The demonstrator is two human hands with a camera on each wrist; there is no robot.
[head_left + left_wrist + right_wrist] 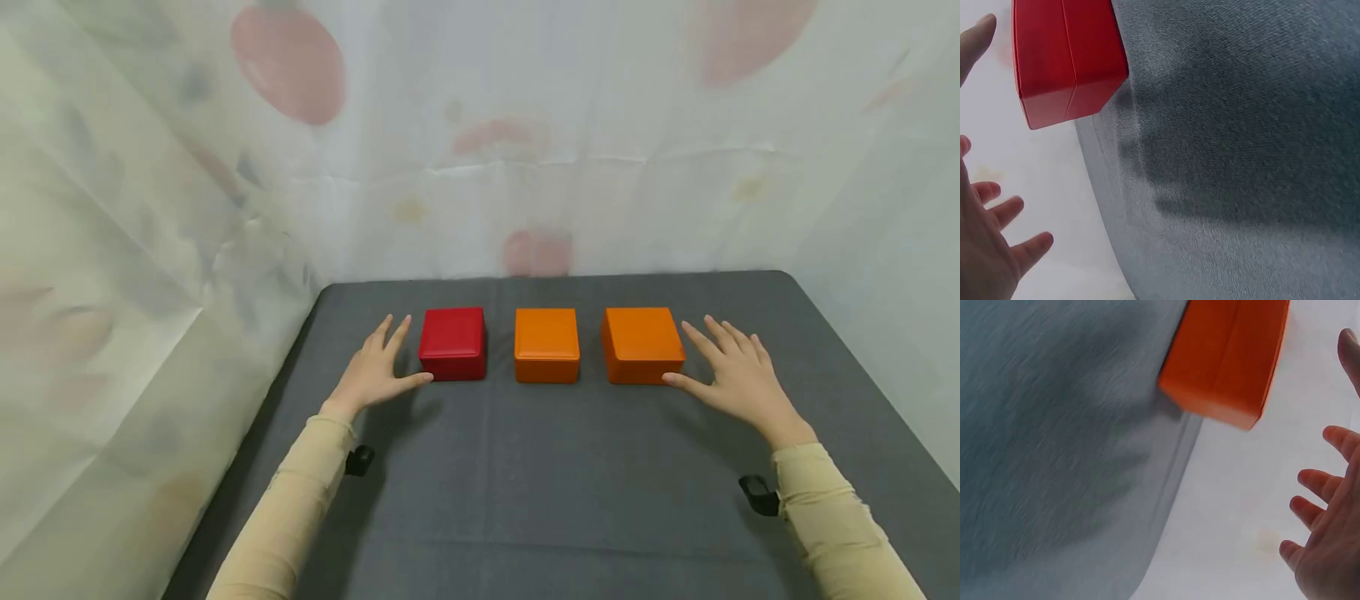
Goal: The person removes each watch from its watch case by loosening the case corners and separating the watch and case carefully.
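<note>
Nearest, at 6 o'clock, note two beige sleeves (300, 508) lying over the grey cloth (525, 500), each with a black strap (360, 460) at the wrist. Further up at 10 o'clock, find the left hand (375, 371) spread flat, fingers straight and apart, holding nothing, thumb tip at the near left corner of the red box (452, 342); touching or just beside, cannot tell. At 2 o'clock, find the right hand (738, 375) likewise spread and holding nothing, thumb tip at the near right corner of the right orange box (642, 343). Between the two, at 12 o'clock, see the middle orange box (547, 343) standing apart from both neighbours and from both hands. Beyond the row, only a pale printed curtain (525, 167).

For a sound hold, probably best to set palms square against the outer side walls, thumbs on the near faces. Mind the seam running round the red box (1066, 56) in the left wrist view, likely a lid: press below it. Avoid nudging the middle box
</note>
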